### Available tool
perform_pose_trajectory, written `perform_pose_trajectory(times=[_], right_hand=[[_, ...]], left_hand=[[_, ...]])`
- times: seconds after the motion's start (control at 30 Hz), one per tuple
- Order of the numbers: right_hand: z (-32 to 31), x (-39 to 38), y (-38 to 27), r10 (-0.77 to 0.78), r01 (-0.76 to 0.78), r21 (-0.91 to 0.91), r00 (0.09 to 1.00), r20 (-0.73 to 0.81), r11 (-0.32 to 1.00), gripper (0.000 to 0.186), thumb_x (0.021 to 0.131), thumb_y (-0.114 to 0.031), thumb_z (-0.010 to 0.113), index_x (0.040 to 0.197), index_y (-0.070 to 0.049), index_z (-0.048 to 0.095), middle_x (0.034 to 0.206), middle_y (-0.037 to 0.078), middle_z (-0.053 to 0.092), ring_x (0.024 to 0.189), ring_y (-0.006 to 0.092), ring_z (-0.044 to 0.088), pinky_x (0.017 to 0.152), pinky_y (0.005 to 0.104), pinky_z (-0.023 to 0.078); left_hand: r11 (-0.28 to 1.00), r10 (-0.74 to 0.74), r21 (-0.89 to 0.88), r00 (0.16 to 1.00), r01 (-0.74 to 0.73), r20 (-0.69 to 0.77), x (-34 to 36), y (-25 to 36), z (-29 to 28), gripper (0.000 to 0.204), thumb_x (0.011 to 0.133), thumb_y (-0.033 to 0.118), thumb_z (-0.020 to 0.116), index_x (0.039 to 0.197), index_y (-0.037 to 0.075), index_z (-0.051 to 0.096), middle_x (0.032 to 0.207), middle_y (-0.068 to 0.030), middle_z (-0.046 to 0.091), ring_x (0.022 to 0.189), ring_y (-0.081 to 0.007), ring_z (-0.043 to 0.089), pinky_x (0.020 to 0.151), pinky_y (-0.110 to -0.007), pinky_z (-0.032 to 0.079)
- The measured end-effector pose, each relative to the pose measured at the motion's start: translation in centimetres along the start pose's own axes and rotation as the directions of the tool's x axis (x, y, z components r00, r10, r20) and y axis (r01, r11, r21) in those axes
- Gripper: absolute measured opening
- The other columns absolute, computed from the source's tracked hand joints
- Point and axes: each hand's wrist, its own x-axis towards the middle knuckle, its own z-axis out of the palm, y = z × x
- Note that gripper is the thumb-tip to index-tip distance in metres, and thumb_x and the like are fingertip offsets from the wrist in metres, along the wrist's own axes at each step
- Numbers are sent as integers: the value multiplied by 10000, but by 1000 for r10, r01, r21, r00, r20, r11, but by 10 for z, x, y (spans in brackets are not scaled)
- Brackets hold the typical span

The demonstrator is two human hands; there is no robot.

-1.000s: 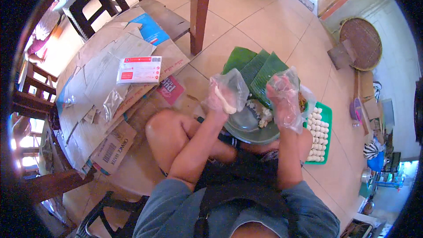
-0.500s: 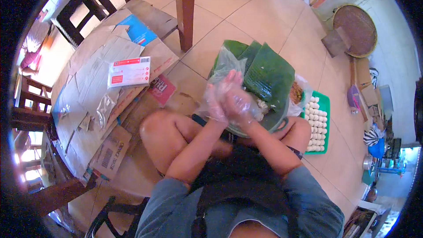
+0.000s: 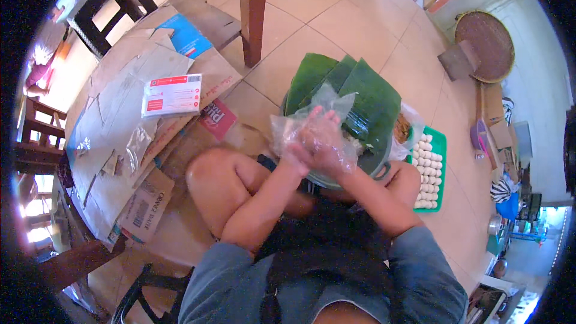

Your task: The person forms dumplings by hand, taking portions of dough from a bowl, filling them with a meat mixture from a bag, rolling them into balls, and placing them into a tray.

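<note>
Both my hands wear clear, loose plastic gloves and are cupped together over a basin. My left hand (image 3: 294,151) lies mostly beneath, its fingers partly covered. Pressed against it from the right is my right hand (image 3: 324,142), its fingers curled. Whatever is between the palms is hidden. Dark green banana leaf pieces (image 3: 373,105) rest across the far side of the grey-green basin (image 3: 389,155). A little white, sticky-looking food (image 3: 359,145) shows in the basin beside my right hand.
Right of the basin are a clear bag of brown crumbly filling (image 3: 402,127) and a green tray (image 3: 443,171) with rows of white balls. Flattened cardboard (image 3: 114,120) bearing a white-and-red packet (image 3: 174,95) spreads at left. A wooden table leg (image 3: 254,18) stands ahead; a round woven tray (image 3: 489,45) leans far right.
My hands stay pressed together but have turned against each other, the right coming further over the left. The loose plastic at the fingertips has swung to the right.
</note>
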Motion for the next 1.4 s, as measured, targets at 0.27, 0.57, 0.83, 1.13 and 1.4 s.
perform_pose_trajectory(times=[0.27, 0.57, 0.83, 1.13, 1.4], right_hand=[[19, -35, 57, -101, 3, 292, 941, 322, 956, 346, 827, -390, 548, 865, -52, 614, 983, 177, 580, 896, 339, 550, 778, 468, 432], [-53, 8, 55, 435, -387, 701, 892, 120, 599, 277, 902, -270, 457, 958, -35, 592, 951, 121, 598, 905, 268, 560, 794, 349, 446], [-27, -3, 56, 395, -309, 590, 919, -18, 746, 196, 852, -131, 536, 1007, -24, 592, 898, 110, 630, 821, 225, 607, 673, 300, 489], [-19, 14, 54, 181, -160, 157, 975, -130, 975, 382, 769, -262, 596, 1077, -37, 559, 1029, 112, 590, 848, 310, 593, 786, 380, 461], [33, 9, 29, 50, -39, 125, 995, -85, 991, 194, 744, -185, 615, 874, -43, 599, 859, 132, 617, 758, 328, 588, 718, 423, 479]], left_hand=[[950, -300, 69, 952, 304, -58, 12, -1, -29, 703, 866, 603, 278, 1305, 62, 374, 1330, -137, 398, 1178, -294, 420, 977, -442, 354], [964, -265, -93, 944, 251, -196, 12, 18, -6, 663, 888, 557, 269, 1256, 30, 427, 1161, -147, 532, 1069, -305, 518, 924, -473, 413], [985, -171, -20, 977, 170, -126, 17, 21, -8, 527, 918, 444, 326, 1231, 36, 440, 1186, -137, 525, 1067, -287, 527, 932, -428, 422], [986, -143, 48, 949, 163, -282, 20, 16, -15, 478, 901, 438, 381, 1193, 70, 467, 1126, -94, 557, 1016, -229, 547, 927, -394, 425], [975, -180, 85, 958, 203, -224, -1, 1, -52, 591, 795, 574, 486, 1202, 145, 464, 1177, -71, 522, 1070, -285, 507, 915, -447, 430]])
